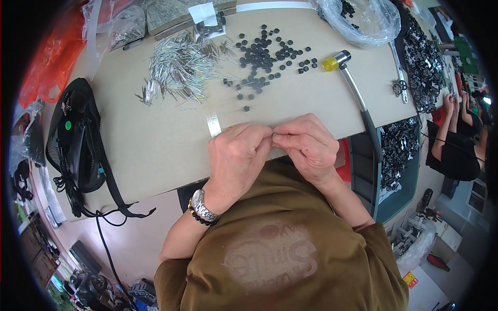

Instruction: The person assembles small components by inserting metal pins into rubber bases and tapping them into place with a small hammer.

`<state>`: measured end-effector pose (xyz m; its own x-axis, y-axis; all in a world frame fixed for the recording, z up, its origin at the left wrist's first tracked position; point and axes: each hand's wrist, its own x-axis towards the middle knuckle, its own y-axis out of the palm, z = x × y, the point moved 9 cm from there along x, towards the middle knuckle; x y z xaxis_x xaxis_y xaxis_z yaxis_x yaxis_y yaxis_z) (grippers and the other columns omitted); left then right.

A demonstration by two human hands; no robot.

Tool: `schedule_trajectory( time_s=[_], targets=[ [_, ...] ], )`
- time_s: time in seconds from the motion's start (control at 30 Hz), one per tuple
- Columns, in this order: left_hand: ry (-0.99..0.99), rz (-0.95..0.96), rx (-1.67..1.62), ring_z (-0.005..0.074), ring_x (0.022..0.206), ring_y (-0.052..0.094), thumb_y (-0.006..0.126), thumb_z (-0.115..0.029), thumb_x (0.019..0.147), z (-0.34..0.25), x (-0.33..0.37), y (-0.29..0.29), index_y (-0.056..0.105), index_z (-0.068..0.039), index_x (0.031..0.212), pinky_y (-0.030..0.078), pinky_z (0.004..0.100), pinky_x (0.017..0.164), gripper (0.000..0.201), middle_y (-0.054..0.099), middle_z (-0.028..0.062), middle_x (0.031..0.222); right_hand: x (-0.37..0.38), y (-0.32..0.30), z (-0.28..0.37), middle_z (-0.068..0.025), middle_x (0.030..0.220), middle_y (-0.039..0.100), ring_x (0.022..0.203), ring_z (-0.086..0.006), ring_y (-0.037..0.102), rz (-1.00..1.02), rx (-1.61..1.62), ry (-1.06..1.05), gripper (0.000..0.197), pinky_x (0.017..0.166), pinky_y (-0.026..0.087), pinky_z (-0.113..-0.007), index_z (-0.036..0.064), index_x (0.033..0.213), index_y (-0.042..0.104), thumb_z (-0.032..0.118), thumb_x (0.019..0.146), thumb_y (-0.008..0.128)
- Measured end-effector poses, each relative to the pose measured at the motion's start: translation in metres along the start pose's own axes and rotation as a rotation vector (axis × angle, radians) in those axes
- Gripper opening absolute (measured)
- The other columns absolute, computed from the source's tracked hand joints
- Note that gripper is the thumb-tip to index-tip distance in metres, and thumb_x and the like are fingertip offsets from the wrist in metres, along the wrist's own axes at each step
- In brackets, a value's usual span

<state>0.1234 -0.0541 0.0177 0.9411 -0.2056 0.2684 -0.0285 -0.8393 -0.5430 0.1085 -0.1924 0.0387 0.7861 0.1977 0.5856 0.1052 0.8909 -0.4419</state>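
Left hand and right hand knuckles-up, fingertips meeting at table edge, pinching a small dark part between them. Beyond: black discs, metal pins. Hammer right of hands.

Tabletop: matt beige board, smooth, cardboard-like. Pins, heaped at tabletop's far left: bright glossy metal. Small discs, right of pins: matt black, rubber or plastic, cannot tell which. Mallet, right of discs: shiny chrome shaft, yellow translucent plastic face, black matt grip. Bag, beyond mallet: clear glossy plastic film. Wristwatch, near tabletop's front edge: polished metal; beside it glossy dark beads.
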Motion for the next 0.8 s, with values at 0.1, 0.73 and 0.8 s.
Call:
schedule_trajectory(
  time_s=[0.1,0.73,0.8],
  targets=[
    [0.014,0.003,0.003,0.0289,0.068,0.066,0.075,-0.001,0.076,-0.0012,0.0004,0.0003,0.067,-0.006,0.08,0.051,0.0388,0.058,0.01,0.067,0.009,0.074,-0.0013,-0.0004,0.0029,-0.0074,0.086,0.073,0.074,-0.0248,0.067,-0.015,-0.018,-0.04,0.02,0.064,0.054,-0.033,0.004,0.084,0.073,-0.006,0.068,0.08],
    [0.011,-0.014,-0.006,0.0285,0.067,0.066,0.074,0.0,0.075,-0.0006,-0.0011,0.0,0.067,-0.006,0.081,0.05,0.039,0.058,0.011,0.067,0.0086,0.074,-0.0011,-0.0002,-0.0028,-0.0062,0.086,0.073,0.074,-0.0238,0.067,-0.005,0.016,0.027,0.02,0.065,0.054,-0.033,0.0055,0.084,0.073,-0.005,0.069,0.082],
    [0.008,-0.013,0.0,0.0284,0.067,0.066,0.074,-0.001,0.075,-0.0004,-0.0011,-0.0001,0.067,-0.006,0.081,0.05,0.039,0.058,0.011,0.067,0.0085,0.074,-0.0011,-0.0007,-0.0027,-0.0062,0.085,0.073,0.074,-0.0238,0.067,-0.001,0.018,0.022,0.02,0.065,0.054,-0.033,0.0056,0.084,0.074,-0.005,0.069,0.082]
  ],
)
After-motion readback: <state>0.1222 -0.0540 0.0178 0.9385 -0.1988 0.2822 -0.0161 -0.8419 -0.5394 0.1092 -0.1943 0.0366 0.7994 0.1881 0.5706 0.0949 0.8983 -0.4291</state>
